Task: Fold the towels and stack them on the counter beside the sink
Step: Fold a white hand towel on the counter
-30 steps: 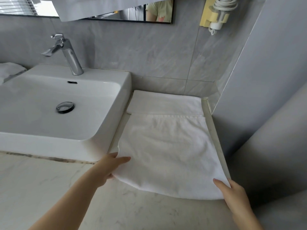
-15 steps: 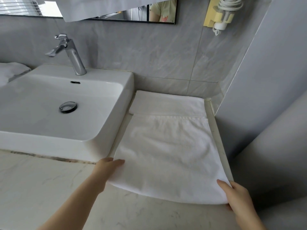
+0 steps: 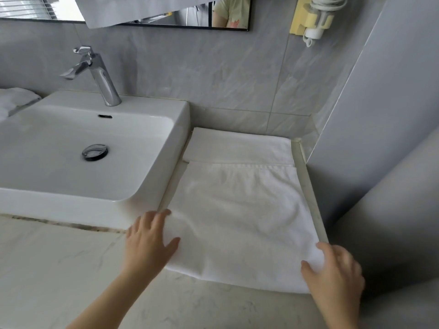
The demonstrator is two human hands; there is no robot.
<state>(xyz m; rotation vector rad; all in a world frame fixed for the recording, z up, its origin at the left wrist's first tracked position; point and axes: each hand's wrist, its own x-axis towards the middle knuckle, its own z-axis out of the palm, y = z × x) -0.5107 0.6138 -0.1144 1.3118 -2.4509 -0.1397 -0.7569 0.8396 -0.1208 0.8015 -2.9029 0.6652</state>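
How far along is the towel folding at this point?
Done: one folded towel lies on the counter right of the sink. In hand: a second towel lies flat in front of it, left hand flat on one near corner, right hand on the other. Left: folding and stacking it. Maybe also the white cloth left of the sink.

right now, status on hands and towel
Left hand flat on towel, near-left corner. Right hand on near-right corner, blurred, grip unclear. Folded towel lies just behind.
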